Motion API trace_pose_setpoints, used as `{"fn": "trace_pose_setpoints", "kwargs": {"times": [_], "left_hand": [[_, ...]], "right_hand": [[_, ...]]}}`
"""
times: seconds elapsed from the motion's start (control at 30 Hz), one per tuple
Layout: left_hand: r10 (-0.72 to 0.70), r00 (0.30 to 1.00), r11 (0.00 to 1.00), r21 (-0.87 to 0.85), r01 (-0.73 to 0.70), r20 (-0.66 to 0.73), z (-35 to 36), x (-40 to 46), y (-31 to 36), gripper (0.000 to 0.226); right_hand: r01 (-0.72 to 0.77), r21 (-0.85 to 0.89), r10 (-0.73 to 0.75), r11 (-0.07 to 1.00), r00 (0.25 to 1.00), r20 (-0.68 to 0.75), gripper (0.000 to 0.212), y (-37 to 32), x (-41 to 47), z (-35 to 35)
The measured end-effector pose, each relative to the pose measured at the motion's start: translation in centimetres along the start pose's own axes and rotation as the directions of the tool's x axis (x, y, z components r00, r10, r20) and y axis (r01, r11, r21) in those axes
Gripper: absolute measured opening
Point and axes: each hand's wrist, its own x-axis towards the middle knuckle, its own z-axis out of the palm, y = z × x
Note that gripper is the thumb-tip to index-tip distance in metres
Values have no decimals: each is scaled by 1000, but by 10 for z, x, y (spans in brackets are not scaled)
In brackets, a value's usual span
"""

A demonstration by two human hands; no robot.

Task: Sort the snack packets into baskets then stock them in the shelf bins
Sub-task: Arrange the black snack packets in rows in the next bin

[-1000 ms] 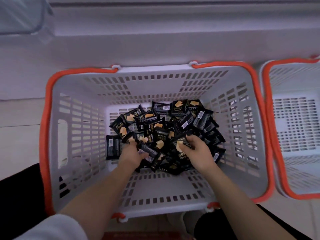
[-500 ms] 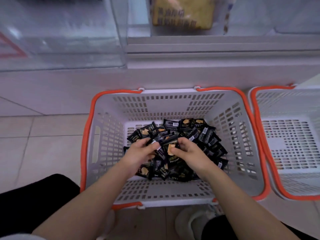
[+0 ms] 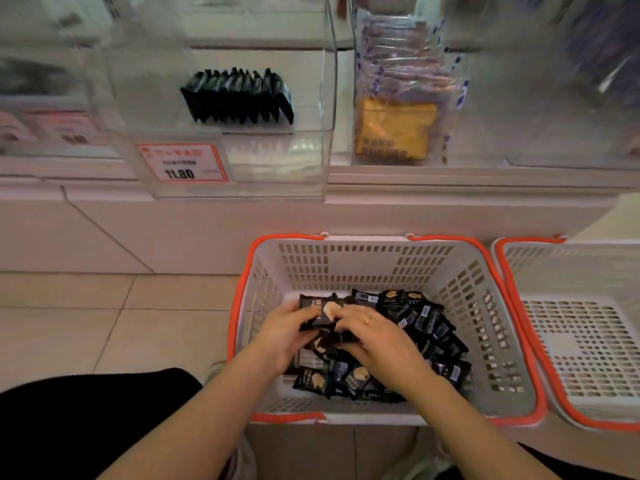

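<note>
While both hands are down in the white basket with the orange rim, the left hand and right hand have their fingers curled round a small stack of black snack packets, held just above the loose pile in that basket. Looks to me like the stocking step: gathering a handful to shelve. Next move probably means squaring the stack up and lifting it to the clear bin up and to the left of the basket, where a row of matching packets already stands on edge.
</note>
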Motion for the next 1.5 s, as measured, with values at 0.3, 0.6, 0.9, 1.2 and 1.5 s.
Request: {"fn": "trace_pose_setpoints", "kwargs": {"times": [0.3,0.6,0.9,1.2,1.5], "left_hand": [[263,961,878,392,-273,81,-5,-12,10,9],[115,983,967,210,-144,141,-3,-11,-1,30],[68,996,961,265,-83,65,-4,7,-31,34],[15,996,856,515,35,-93,-31,47,-46,49],[27,989,818,572,62,-145,-47,65,-58,40]], "right_hand": [[-347,609,412,713,910,36,20,1,10,-15],[-415,841,531,348,826,189,15,-6,14,6],[-555,662,433,503,825,363,26,12,12,40],[-693,108,595,713,679,430,27,90,3,79],[-305,-291,414,907,776,476,64,127,27,123]]}}
